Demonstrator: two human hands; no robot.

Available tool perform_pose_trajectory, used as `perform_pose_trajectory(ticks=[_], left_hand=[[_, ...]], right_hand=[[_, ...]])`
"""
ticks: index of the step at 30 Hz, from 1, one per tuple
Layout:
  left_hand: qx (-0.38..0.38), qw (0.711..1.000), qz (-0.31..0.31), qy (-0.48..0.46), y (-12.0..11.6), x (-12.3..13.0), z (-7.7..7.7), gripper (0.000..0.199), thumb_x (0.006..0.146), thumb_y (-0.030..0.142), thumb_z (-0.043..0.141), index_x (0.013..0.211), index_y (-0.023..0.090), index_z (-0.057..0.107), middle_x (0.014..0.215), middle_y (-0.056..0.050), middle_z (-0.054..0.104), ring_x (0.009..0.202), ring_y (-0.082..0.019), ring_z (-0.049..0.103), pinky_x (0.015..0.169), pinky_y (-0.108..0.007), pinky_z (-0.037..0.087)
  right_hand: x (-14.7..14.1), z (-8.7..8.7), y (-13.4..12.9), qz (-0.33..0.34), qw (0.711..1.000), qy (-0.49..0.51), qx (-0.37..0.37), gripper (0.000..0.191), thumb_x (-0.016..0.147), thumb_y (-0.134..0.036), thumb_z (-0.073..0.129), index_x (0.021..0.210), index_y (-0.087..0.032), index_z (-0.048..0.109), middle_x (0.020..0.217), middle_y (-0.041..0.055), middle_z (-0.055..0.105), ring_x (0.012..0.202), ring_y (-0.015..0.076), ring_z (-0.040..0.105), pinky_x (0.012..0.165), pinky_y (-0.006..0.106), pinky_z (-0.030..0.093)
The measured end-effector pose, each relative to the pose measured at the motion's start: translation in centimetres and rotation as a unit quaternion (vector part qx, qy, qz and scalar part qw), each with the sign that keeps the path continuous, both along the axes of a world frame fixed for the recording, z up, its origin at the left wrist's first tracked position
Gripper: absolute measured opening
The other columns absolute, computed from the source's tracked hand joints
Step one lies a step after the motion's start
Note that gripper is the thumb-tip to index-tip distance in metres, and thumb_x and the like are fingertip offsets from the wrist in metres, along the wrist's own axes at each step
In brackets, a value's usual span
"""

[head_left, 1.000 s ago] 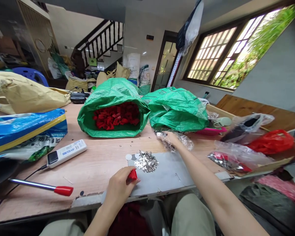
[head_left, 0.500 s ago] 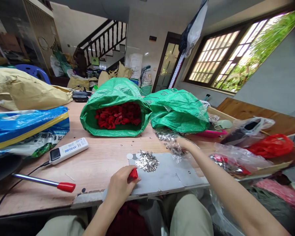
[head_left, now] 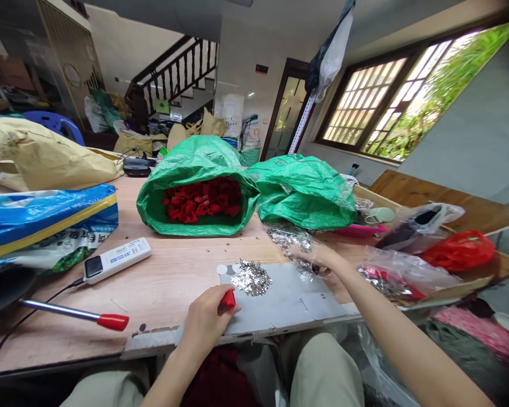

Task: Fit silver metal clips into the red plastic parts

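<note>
Between the fingers of my left hand (head_left: pixel 207 314) is a small red piece (head_left: pixel 228 299), held over the front left of the grey board (head_left: pixel 288 302). Just beyond it, a heap of small shiny metal pieces (head_left: pixel 252 278) lies on the board. My right hand (head_left: pixel 316 255) reaches to a clear plastic bag of metal pieces (head_left: pixel 289 237) at the board's back edge; its fingertips are among the plastic and pieces, too small to make out.
A green sack (head_left: pixel 195 226) of red pieces stands open behind, beside another green sack (head_left: pixel 307 195). At left are a white device (head_left: pixel 117 260), a red-handled rod (head_left: pixel 74 314) and a blue bag (head_left: pixel 51 215). Plastic bags (head_left: pixel 411 268) lie at right.
My right hand has shifted slightly at the clear bag, its fingers lower and more spread. My left hand keeps the red piece in about the same place.
</note>
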State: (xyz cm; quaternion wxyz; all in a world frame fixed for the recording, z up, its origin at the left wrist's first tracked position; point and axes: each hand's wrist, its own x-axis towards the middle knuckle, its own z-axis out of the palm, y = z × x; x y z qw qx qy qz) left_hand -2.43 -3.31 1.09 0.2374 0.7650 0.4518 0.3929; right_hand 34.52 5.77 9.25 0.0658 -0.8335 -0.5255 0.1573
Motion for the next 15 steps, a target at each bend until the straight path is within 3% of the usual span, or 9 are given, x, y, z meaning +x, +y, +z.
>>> perform_pose_trajectory(ticks=[4, 9, 12, 15], left_hand=[[-0.005, 1.000, -0.003, -0.001, 0.1, 0.0, -0.1, 0.027, 0.083, 0.022, 0.069, 0.110, 0.025, 0.064, 0.105, -0.003, 0.075, 0.095, -0.022, 0.071, 0.080, -0.035, 0.057], [-0.011, 1.000, -0.003, 0.001, 0.2, 0.1, -0.1, 0.031, 0.083, 0.020, 0.070, 0.112, 0.024, 0.064, 0.109, -0.004, 0.074, 0.100, -0.023, 0.070, 0.084, -0.037, 0.057], [-0.016, 1.000, -0.005, 0.005, 0.2, 0.1, -0.1, 0.031, 0.083, 0.020, 0.070, 0.114, 0.024, 0.064, 0.111, -0.005, 0.074, 0.101, -0.024, 0.070, 0.086, -0.039, 0.057], [-0.013, 1.000, -0.003, 0.005, 0.2, 0.2, -0.1, 0.031, 0.083, 0.019, 0.070, 0.113, 0.023, 0.064, 0.111, -0.005, 0.074, 0.101, -0.024, 0.070, 0.086, -0.039, 0.057]], right_hand=[[-1.6, -1.0, -0.7, 0.020, 0.999, 0.045, -0.007, 0.067, 0.073, -0.062, 0.077, 0.123, -0.019, 0.065, 0.108, 0.0150, 0.072, 0.067, 0.0223, 0.067, 0.046, 0.027, 0.053], [-2.7, -2.0, -0.9, 0.045, 0.996, 0.070, -0.018, 0.055, 0.078, -0.053, 0.077, 0.116, -0.016, 0.063, 0.089, 0.0100, 0.073, 0.053, 0.0186, 0.064, 0.039, 0.024, 0.047], [-3.0, -2.5, 0.2, 0.038, 0.997, 0.067, -0.008, 0.057, 0.078, -0.051, 0.079, 0.117, -0.014, 0.060, 0.083, 0.0082, 0.071, 0.051, 0.0187, 0.063, 0.039, 0.025, 0.046], [-3.3, -3.1, 2.6, 0.014, 0.998, 0.054, 0.017, 0.058, 0.078, -0.046, 0.081, 0.119, -0.013, 0.058, 0.093, 0.0091, 0.071, 0.061, 0.0190, 0.066, 0.045, 0.026, 0.050]])
